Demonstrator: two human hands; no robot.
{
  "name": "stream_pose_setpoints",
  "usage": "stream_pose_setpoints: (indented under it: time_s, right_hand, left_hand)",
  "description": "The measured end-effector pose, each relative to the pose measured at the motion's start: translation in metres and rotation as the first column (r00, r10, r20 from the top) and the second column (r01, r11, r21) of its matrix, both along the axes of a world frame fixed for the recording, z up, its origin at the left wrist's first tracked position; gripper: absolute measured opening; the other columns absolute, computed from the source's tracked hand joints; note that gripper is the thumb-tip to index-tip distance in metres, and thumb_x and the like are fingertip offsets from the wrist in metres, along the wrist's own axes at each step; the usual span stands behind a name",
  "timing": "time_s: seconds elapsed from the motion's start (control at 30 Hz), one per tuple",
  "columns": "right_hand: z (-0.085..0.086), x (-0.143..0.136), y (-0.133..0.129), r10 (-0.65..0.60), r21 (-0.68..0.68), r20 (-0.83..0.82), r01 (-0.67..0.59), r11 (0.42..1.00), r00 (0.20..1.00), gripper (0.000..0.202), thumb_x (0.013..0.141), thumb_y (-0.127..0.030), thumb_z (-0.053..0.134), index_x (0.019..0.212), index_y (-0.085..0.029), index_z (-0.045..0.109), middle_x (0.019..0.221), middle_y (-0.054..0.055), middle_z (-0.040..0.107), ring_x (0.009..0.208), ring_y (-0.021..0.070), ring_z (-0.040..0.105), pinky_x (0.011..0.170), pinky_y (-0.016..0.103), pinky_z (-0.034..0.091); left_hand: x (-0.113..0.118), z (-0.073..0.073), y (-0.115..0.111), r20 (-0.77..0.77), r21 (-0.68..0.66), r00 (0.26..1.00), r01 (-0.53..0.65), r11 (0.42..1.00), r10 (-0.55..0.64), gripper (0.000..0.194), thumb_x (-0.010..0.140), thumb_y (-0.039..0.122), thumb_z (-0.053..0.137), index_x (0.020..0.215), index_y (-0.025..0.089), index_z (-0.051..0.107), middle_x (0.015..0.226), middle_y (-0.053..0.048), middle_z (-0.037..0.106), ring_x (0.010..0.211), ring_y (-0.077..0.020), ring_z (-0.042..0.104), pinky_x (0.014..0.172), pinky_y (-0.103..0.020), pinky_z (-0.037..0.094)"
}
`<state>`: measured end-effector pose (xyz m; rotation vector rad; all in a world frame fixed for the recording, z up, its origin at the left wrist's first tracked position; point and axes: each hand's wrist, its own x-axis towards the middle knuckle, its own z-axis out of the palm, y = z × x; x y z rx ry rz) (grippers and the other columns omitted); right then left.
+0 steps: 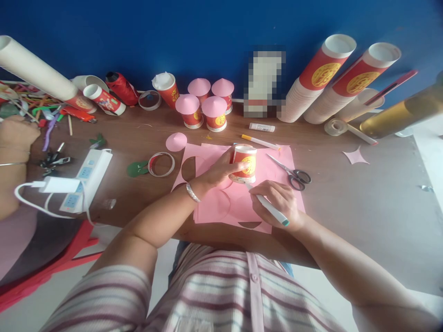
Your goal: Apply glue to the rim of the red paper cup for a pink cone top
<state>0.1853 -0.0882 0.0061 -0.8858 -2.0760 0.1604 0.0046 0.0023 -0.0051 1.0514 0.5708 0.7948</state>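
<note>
Head view, and here we are with the red paper cup [249, 161] up off the pink paper sheets [212, 207], right in the middle of the action. Our left hand [221, 166] has its fingers wrapped round it, thumb across the front, seemingly to steady the wall against the pen. Our right hand [277, 200] comes in from four o'clock, fingers closed round a white marker [273, 210], its tip angled at the cup's pale lower band; whether it touches, we can't tell.

From the cup, the scissors [300, 179] lie slightly open at three o'clock, within easy reach, and the glue stick [262, 127] waits at one. Four cone-topped cups [214, 107] bunch at eleven, probably parked there to leave us elbow room. Tall cup stacks [320, 74] lean at between one and two.

Now the textures: smooth, matte pink paper with curved cut-outs, wood-grained table [121, 216] beneath, glossy red and gold print on the cup. At nine sits a round tape ring [173, 161], and further out, a co-worker's hand [19, 133].
</note>
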Motion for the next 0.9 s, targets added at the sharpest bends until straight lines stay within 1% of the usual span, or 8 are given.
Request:
stream_pose_setpoints:
  time_s: [0.2,0.33,0.5,0.73,0.9]
  right_hand:
    - [-0.0016,0.0006,0.0008,-0.002,0.007,0.012,0.002,1.0,1.0,0.021,0.086,-0.004,0.06,0.099,-0.02,0.057,0.076,0.001,0.066,0.061,0.0127,0.06,0.057,0.025,0.047]
    - [0.0,0.0003,0.0003,-0.003,-0.006,0.008,0.003,1.0,1.0,0.019,0.087,-0.005,0.058,0.097,-0.02,0.057,0.075,0.0,0.066,0.059,0.0117,0.058,0.055,0.024,0.046]
    - [0.0002,0.0014,-0.0008,-0.017,0.011,0.007,0.017,1.0,1.0,0.02,0.088,-0.006,0.058,0.1,-0.021,0.057,0.075,-0.001,0.066,0.06,0.0122,0.06,0.057,0.025,0.049]
    - [-0.0029,0.0027,0.0011,-0.03,0.041,0.032,0.029,0.999,0.999,0.02,0.086,-0.005,0.059,0.099,-0.021,0.056,0.074,-0.001,0.065,0.058,0.0126,0.059,0.055,0.025,0.047]
    - [-0.0004,0.0021,0.0003,-0.038,0.006,0.024,0.038,0.999,0.999,0.02,0.085,-0.006,0.058,0.097,-0.022,0.057,0.072,-0.002,0.064,0.057,0.0118,0.059,0.055,0.025,0.047]
  left_hand:
    - [-0.001,-0.0002,0.0005,-0.028,0.011,1.0,-0.012,1.0,0.012,0.036,0.076,0.037,0.08,0.098,0.018,0.058,0.09,-0.002,0.061,0.078,-0.0129,0.058,0.068,-0.027,0.047]
    - [-0.0014,-0.0012,0.001,-0.035,0.024,0.999,-0.018,1.0,0.019,0.037,0.077,0.038,0.08,0.099,0.017,0.059,0.09,-0.003,0.061,0.077,-0.0125,0.057,0.067,-0.026,0.047]
    - [-0.0016,0.0023,0.0002,-0.034,0.008,0.999,-0.003,1.0,0.003,0.036,0.076,0.038,0.08,0.096,0.016,0.059,0.089,-0.003,0.061,0.079,-0.0134,0.058,0.068,-0.026,0.048]
    - [-0.0008,-0.0029,-0.0006,0.035,-0.024,0.999,0.0,1.0,0.001,0.036,0.077,0.036,0.08,0.098,0.017,0.059,0.09,-0.003,0.06,0.077,-0.0125,0.058,0.066,-0.026,0.048]
    - [-0.0002,-0.0026,-0.0009,0.045,-0.052,0.999,0.01,0.999,-0.008,0.037,0.076,0.036,0.08,0.1,0.018,0.058,0.089,-0.003,0.061,0.076,-0.0123,0.057,0.066,-0.026,0.048]
